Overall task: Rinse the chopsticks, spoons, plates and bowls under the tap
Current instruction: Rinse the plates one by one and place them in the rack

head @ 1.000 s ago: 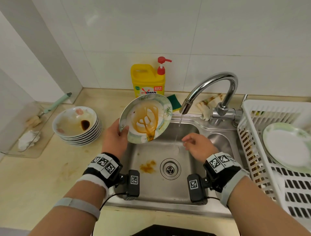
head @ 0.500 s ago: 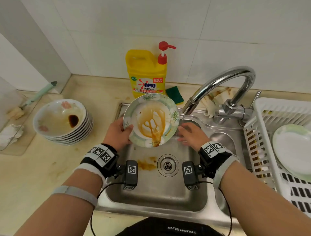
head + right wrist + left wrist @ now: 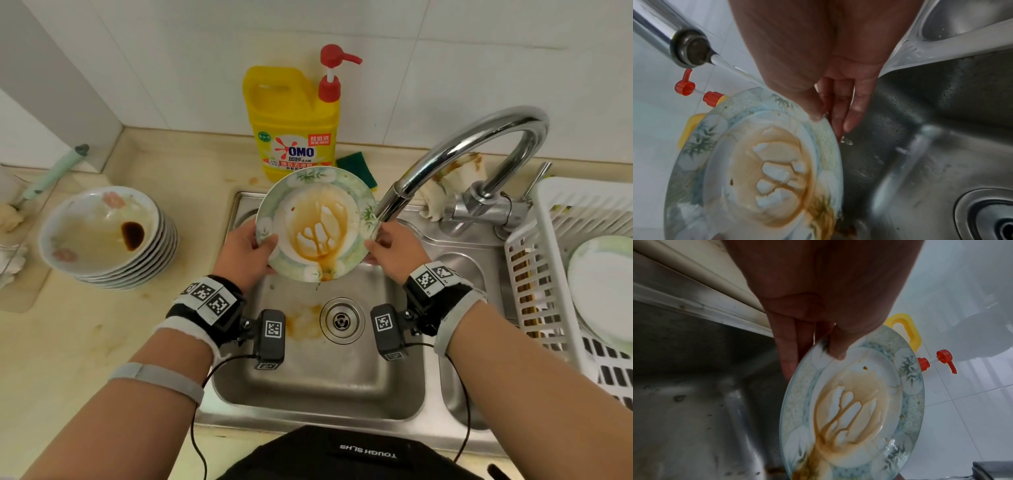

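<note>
Over the steel sink basin [image 3: 308,377], a sauce-streaked plate [image 3: 317,224] with a green bamboo-patterned border, tilted toward the camera and held at both sides. At its left rim, the left hand [image 3: 239,253], thumb [image 3: 835,344] pressed on the plate's face and fingers [image 3: 787,350] behind it, so clamped on the plate. At its right rim, the right hand [image 3: 394,251], thumb [image 3: 813,108] on the front edge and fingers [image 3: 849,110] stretched down behind, likewise gripping the plate. Brown sauce pooled in the plate's middle, run down in branching trails to the near rim. Just above the plate's far right edge, the spout of the curved chrome tap [image 3: 479,150], with a thin stream of water [image 3: 731,69] leaving it and passing behind the right hand in the right wrist view. Below the plate, a brown smear beside the drain [image 3: 341,320]. Behind the sink against the tiled wall, a yellow OMO detergent bottle [image 3: 294,126] with a red pump, and just right of it a green sponge [image 3: 356,168]. Left on the beige counter [image 3: 68,359], a stack of dirty bowls [image 3: 106,238], the top one holding a dark puddle of sauce. At the right edge, a white plastic drying rack [image 3: 555,240] with a clean plate [image 3: 603,287] inside.
</note>
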`<control>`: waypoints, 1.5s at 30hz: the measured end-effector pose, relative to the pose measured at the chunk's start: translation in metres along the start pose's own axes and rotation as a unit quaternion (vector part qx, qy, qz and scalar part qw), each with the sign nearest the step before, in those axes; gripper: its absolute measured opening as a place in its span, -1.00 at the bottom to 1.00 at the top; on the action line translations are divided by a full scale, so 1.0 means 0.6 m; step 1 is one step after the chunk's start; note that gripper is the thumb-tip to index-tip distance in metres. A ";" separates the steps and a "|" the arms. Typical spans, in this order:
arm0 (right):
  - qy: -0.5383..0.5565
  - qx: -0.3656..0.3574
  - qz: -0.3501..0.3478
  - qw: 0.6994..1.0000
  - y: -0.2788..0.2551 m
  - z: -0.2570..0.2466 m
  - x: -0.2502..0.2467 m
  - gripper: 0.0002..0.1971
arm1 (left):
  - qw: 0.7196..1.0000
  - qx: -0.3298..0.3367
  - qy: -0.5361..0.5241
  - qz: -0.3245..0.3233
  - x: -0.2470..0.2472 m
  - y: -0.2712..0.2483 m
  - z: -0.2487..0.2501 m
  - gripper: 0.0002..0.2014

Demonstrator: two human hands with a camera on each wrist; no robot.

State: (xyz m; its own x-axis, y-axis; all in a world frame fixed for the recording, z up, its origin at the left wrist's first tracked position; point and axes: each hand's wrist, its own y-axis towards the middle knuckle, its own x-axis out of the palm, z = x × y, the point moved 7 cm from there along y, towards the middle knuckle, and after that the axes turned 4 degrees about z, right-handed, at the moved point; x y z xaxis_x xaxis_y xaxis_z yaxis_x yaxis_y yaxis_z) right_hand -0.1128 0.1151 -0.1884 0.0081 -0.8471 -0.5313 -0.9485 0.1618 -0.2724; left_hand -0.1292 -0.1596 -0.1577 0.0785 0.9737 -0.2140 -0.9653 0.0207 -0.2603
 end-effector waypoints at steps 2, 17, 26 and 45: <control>0.003 -0.002 -0.002 1.000 -0.001 -0.005 0.001 -0.76 | 1.000 0.007 0.001 -0.005 0.000 -0.001 0.004 -0.67; -0.084 -0.044 -0.017 0.995 0.009 0.001 -0.001 -0.86 | 0.995 0.016 0.093 -0.033 -0.006 0.009 -0.009 -0.74; -0.159 -0.026 -0.005 0.987 0.022 -0.014 -0.014 -0.29 | 0.983 0.016 0.165 -0.074 0.003 0.024 -0.025 -0.73; -0.139 -0.002 0.007 0.990 0.020 -0.022 -0.016 -0.17 | 0.983 -0.111 0.110 -0.099 0.029 0.004 -0.019 -0.42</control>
State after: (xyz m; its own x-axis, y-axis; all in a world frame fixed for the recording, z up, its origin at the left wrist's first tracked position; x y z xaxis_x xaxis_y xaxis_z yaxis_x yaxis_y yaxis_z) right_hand -0.1284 0.1186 -0.1756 0.0818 -0.6731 -0.7350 -0.9501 0.1701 -0.2615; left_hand -0.1271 -0.1452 -0.1727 0.3345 0.8828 -0.3297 -0.8498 0.1313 -0.5105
